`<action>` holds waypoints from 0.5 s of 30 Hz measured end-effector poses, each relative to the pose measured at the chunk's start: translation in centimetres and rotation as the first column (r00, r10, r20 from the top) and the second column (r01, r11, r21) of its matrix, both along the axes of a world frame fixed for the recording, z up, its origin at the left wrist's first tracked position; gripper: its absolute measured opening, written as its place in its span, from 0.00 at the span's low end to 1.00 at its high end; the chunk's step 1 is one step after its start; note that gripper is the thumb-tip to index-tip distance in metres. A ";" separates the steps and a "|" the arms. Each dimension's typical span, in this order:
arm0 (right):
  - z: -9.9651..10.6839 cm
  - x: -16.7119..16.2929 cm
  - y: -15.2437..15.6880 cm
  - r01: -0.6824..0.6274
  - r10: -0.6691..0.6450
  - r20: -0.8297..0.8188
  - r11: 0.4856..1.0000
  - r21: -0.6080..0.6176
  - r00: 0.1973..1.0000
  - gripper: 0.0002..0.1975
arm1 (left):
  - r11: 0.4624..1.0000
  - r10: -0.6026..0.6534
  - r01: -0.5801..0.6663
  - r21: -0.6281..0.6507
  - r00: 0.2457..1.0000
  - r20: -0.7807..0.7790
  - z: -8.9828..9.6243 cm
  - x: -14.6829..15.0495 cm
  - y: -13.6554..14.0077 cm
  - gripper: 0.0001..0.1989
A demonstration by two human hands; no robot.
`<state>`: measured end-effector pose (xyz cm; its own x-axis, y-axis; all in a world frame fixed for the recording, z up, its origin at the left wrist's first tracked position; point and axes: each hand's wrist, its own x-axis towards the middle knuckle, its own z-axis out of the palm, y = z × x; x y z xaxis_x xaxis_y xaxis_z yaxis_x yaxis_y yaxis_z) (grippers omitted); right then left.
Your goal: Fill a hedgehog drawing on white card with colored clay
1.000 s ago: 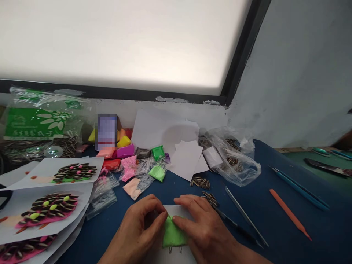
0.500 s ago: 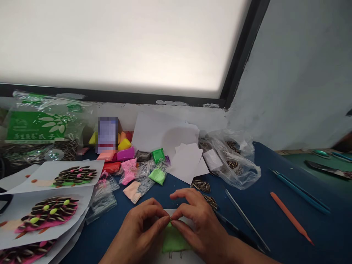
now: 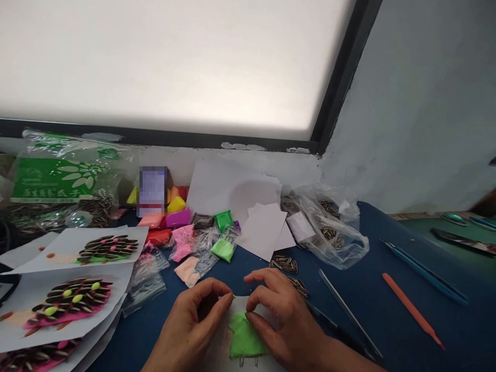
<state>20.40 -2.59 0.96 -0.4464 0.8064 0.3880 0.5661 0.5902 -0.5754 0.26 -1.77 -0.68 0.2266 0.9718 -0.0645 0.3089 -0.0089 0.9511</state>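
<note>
A flattened sheet of light green modelling clay (image 3: 245,338) lies on white paper (image 3: 228,359), with pencilled legs showing under its lower edge. My left hand (image 3: 197,320) is just above and left of the clay, thumb and forefinger pinched together; a trace of green shows at the tips, apart from the sheet. My right hand (image 3: 281,315) covers the sheet's right side, its thumb and forefinger closed at the upper edge of the clay. Its other fingers are raised and curled. Part of the drawing is hidden under the clay and hands.
Finished hedgehog pictures (image 3: 70,299) with sunflower seeds are stacked at left. Bagged coloured clay (image 3: 182,240), blank paper (image 3: 261,225) and a plastic bag of seeds (image 3: 329,232) lie behind. On the right are a metal tool (image 3: 349,310), an orange clay tool (image 3: 413,310) and blue tweezers (image 3: 426,271).
My hands have moved apart: the left fingertips rose up and left, off the clay's top edge. More of the green sheet is uncovered. My right fingertips shifted slightly right.
</note>
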 end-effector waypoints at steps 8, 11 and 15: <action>0.0 -0.3 -0.1 -0.049 0.042 0.083 0.996 0.074 0.996 0.06 | 0.996 0.082 -0.075 -0.046 0.982 0.168 -1.0 -0.1 0.2 0.13; 0.1 -0.2 -0.2 -0.067 0.055 0.115 0.992 0.106 0.992 0.06 | 0.997 0.074 -0.072 -0.017 0.986 0.150 -1.4 -0.4 0.3 0.12; 0.0 0.0 -0.4 -0.099 0.076 0.142 0.982 0.162 0.987 0.07 | 0.997 0.073 -0.072 -0.014 0.986 0.150 -1.5 -0.5 0.5 0.14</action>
